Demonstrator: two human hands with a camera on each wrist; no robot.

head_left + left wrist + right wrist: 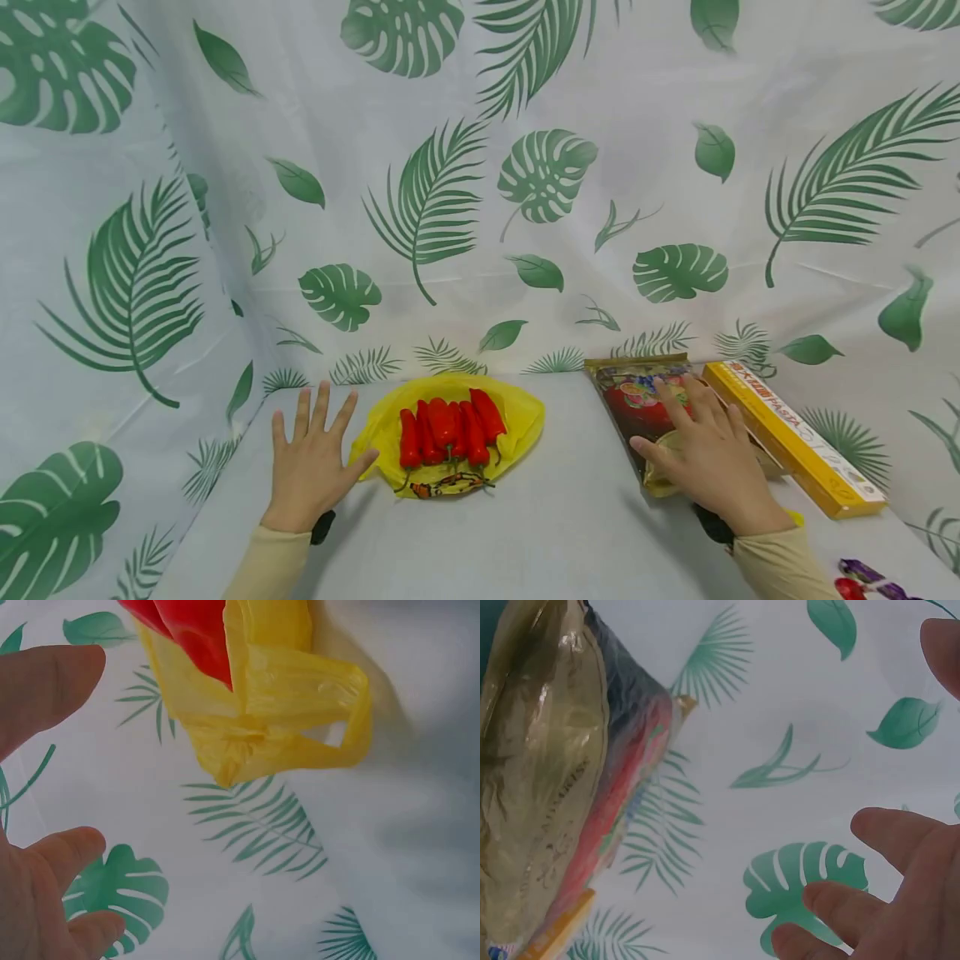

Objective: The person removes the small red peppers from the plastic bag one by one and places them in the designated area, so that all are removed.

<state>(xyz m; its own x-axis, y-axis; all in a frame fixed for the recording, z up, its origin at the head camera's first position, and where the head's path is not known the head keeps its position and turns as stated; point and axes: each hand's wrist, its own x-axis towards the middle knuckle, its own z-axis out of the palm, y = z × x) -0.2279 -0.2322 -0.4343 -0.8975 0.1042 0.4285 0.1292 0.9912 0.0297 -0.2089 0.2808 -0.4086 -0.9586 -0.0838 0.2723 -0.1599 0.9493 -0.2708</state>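
Note:
My left hand (311,467) is spread with straight fingers just left of a yellow plastic bag (521,412), and it holds nothing. Several red peppers (444,425) lie side by side on that bag; in the left wrist view the bag's handle loop (352,712) sticks out near my thumb. My right hand (712,454), fingers also straight and apart, hovers over a dark food packet (626,404) with a gold lower part and overlaps it in the head view. From the right wrist, the packet (547,772) shows at the left, apart from my fingers.
A yellow and white pasta box (795,442) lies slanted to the right of the packet. Small purple and red wrapped pieces (870,579) sit at the lower right corner. Leaf-printed white cloth (465,183) hangs behind and at the left of the white table (517,533).

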